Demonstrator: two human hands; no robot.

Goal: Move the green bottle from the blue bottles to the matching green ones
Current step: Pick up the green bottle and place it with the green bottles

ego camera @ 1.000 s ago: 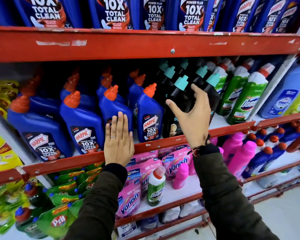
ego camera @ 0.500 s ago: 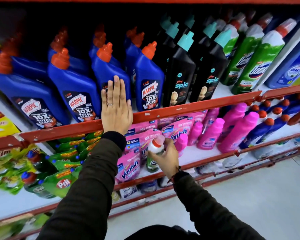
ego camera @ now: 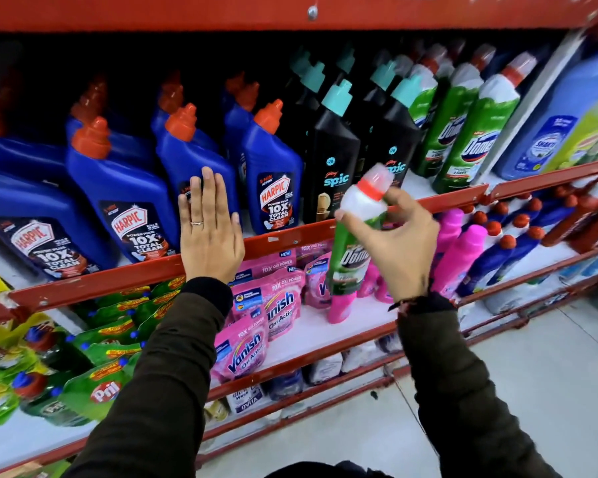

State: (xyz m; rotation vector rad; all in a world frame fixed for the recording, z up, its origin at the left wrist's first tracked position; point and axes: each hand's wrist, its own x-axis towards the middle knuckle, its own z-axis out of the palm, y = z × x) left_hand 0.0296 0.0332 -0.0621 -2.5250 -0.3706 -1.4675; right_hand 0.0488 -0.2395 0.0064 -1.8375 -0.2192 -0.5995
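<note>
My right hand (ego camera: 399, 246) grips a green bottle (ego camera: 351, 257) with a white shoulder and red-ringed cap, held up in front of the red shelf rail (ego camera: 290, 238), tilted slightly right. It hangs clear of the lower shelf, in front of the black Spic bottles (ego camera: 332, 167). The matching green bottles (ego camera: 477, 132) stand on the upper shelf to the right. Blue Harpic bottles (ego camera: 118, 188) with orange caps fill the left of that shelf. My left hand (ego camera: 209, 229) lies flat, fingers together, against the rail and a blue bottle.
Pink Vanish pouches (ego camera: 256, 322) and pink bottles (ego camera: 460, 250) sit on the lower shelf under the held bottle. Green Pril pouches (ego camera: 94, 384) lie at lower left. Large pale blue bottles (ego camera: 563, 122) stand at far right. Grey floor (ego camera: 532, 374) is below.
My right hand dropped from the black bottles to the lower shelf, took the green bottle there, and has now lifted it up to rail height. My left hand stayed put.
</note>
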